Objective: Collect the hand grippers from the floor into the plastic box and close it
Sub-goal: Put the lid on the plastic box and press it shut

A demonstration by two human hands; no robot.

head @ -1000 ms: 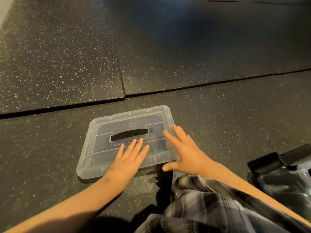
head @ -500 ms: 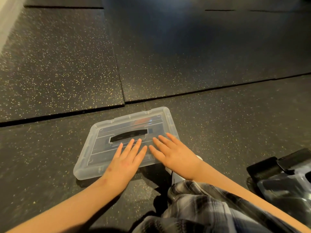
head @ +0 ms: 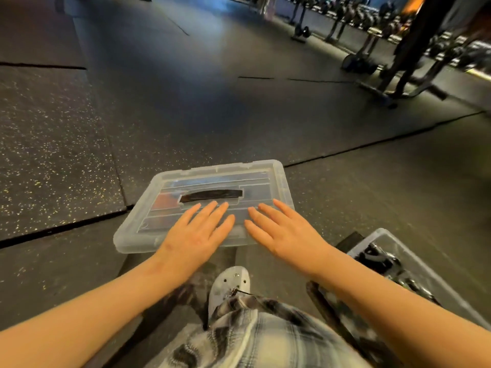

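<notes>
A clear plastic box (head: 276,179) stands on the dark rubber floor with its lid on; a black handle (head: 211,195) lies in the lid's middle. Something reddish shows dimly through the lid at its left; no hand gripper is clearly visible. My left hand (head: 196,233) lies flat on the lid's near edge with straight, spread fingers. My right hand (head: 285,231) lies flat beside it on the near right part of the lid, fingers straight.
A second clear box (head: 414,264) with dark metal items stands at my right. My white shoe (head: 229,284) and checked trousers (head: 255,338) are below the hands. Weight racks (head: 398,57) stand at the far right. Seams (head: 372,144) cross the floor mats.
The view has tilted up, so the far gym racks now show. My right hand has slid from the lid's right corner inward, and both palms now lie side by side on the lid.
</notes>
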